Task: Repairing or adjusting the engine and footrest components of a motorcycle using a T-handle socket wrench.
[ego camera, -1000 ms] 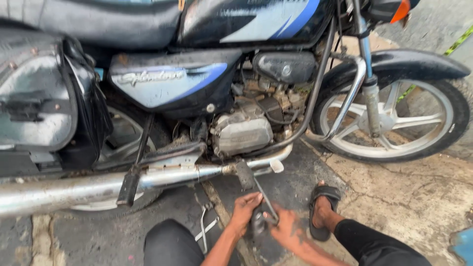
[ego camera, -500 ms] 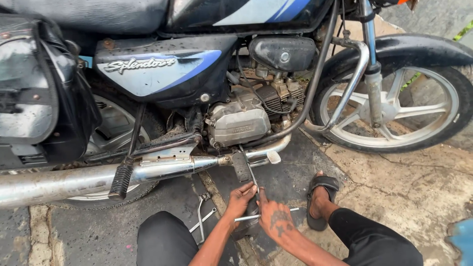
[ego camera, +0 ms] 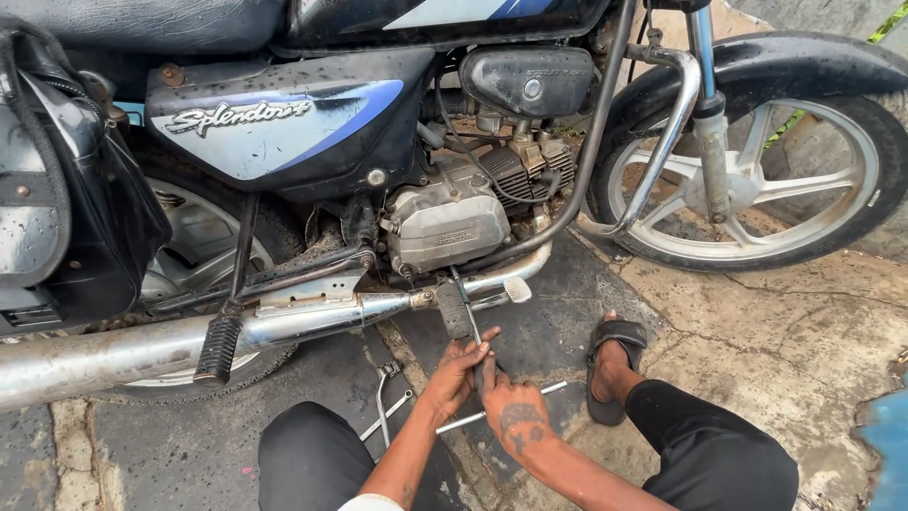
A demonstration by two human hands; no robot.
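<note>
A black and blue motorcycle stands side-on in front of me. Its footrest sticks out under the grey engine, beside the chrome exhaust pipe. My left hand and my right hand are close together just below the footrest. Both grip a dark tool with a thin metal shaft that runs up toward the footrest. A long metal rod sticks out to the right from under my right hand.
Spanners lie on the dark paving near my left knee. My sandalled foot rests on the ground by the front wheel. A black saddlebag hangs at the left. The kick-start lever hangs over the exhaust.
The view has moved closer and lower on the motorcycle. My hands have stayed together under the footrest and shifted slightly upward on the tool.
</note>
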